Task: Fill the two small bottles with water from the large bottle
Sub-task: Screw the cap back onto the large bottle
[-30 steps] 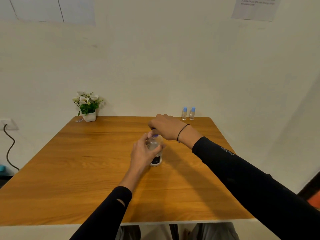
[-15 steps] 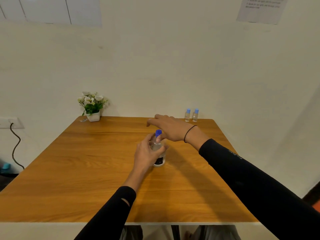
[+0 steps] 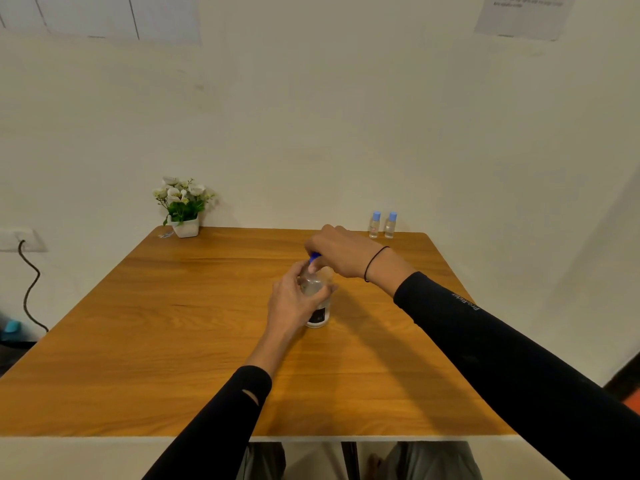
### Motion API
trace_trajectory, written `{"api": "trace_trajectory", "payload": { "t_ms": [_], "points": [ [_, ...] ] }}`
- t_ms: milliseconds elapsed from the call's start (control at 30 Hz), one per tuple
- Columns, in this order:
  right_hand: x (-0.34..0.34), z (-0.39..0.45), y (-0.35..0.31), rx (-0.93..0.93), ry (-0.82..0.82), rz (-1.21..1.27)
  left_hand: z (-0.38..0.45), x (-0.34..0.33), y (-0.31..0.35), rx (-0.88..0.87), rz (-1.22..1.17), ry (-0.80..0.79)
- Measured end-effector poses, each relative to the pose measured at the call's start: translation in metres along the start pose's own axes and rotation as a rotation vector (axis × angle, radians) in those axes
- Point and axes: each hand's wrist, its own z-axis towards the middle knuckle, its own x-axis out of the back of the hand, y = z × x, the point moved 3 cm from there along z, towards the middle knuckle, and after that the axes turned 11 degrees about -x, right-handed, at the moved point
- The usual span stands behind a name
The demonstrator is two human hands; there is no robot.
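The large clear bottle (image 3: pixel 318 303) with a dark label stands upright in the middle of the wooden table (image 3: pixel 173 323). My left hand (image 3: pixel 294 303) is wrapped around its body. My right hand (image 3: pixel 341 252) reaches over the top, fingers closed on its blue cap (image 3: pixel 314 258), which is mostly hidden. Two small clear bottles with light blue caps, one (image 3: pixel 374 225) beside the other (image 3: pixel 391 225), stand upright at the table's far right edge by the wall, just beyond my right hand.
A small white pot of white flowers (image 3: pixel 183 206) sits at the table's far left corner. A wall stands right behind the table. A socket with a dark cable (image 3: pixel 29 289) is on the left wall. My knees show under the near edge.
My right hand lifted off the cap half a second ago, fingers spread, and has now come back down and closed on it. My left hand has kept hold of the bottle.
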Motion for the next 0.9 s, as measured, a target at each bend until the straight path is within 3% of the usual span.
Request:
{"api": "trace_trajectory", "payload": {
  "t_ms": [167, 333, 500, 567, 900],
  "points": [
    [-0.007, -0.001, 0.006, -0.057, 0.033, -0.009, -0.003, -0.001, -0.001, -0.032, -0.001, -0.014],
    [-0.028, -0.018, 0.027, -0.193, 0.027, 0.469, -0.016, 0.0, -0.017, -0.025, 0.043, -0.095],
    [-0.087, -0.033, 0.03, -0.32, -0.192, 0.851, -0.009, 0.004, -0.028, -0.013, 0.086, -0.129],
    [-0.105, -0.027, 0.019, -0.333, -0.212, 0.893, -0.003, 0.01, -0.033, 0.004, 0.12, -0.107],
    [-0.129, 0.089, -0.034, -0.311, 0.009, 0.864, 0.058, 0.067, -0.109, 0.116, 0.244, -0.025]
  ]
}}
